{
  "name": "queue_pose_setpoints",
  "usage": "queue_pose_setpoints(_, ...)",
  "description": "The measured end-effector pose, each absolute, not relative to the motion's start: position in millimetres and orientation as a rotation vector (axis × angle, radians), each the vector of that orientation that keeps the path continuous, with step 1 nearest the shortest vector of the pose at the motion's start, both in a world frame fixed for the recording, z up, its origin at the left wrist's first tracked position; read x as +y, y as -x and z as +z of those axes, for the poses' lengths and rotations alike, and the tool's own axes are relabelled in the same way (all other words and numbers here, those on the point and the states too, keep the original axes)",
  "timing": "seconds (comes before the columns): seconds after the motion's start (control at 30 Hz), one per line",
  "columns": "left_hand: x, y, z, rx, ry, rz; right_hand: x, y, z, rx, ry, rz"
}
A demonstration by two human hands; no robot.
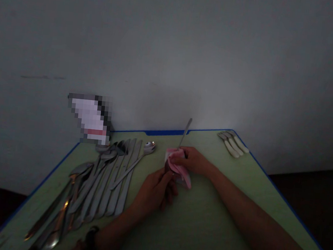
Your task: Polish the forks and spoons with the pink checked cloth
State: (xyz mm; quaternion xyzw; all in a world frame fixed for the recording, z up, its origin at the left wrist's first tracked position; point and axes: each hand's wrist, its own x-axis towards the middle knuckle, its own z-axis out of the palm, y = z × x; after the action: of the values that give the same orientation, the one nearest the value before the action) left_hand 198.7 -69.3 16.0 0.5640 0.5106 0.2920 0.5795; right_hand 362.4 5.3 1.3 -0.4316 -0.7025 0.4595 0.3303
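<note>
Above the middle of the table, my right hand (191, 159) is closed on a pink cloth (181, 169), pinching it round a piece of metal cutlery. The slim metal shaft of that cutlery (185, 132) sticks up out of the cloth, tilted slightly right. My left hand (159, 185) is closed at its lower end, just below the cloth. Cloth and fingers hide that end, so I cannot tell the kind of cutlery. Left of my hands, a long spoon (133, 165) lies slantwise across several table knives (110, 190).
Several more spoons (82, 168) lie piled at the table's left. At the far right corner are three forks (232, 143) with cream handles. A blurred-out device (89, 115) leans on the wall (172, 62) at the back left. Blue edging (283, 195) borders the green table (203, 230).
</note>
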Motion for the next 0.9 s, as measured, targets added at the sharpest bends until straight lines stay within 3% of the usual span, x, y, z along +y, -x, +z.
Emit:
queue_pose_setpoints(0.3, -65.0, -196.6, 14.3, 1.261, -1.317, 0.674, 7.1, -362.0, -1.0, -1.714, 1.078, 1.182)
queue_pose_setpoints(0.53, -69.5, -196.5, 15.4, 1.249, -1.377, 0.633, 15.6, -366.9, -12.2, -1.17, 0.91, 1.448)
queue_pose_setpoints(0.9, -67.5, -199.0, 13.4, 1.092, -1.333, 0.619, 9.5, -372.5, -5.5, -1.343, 0.7, 1.783)
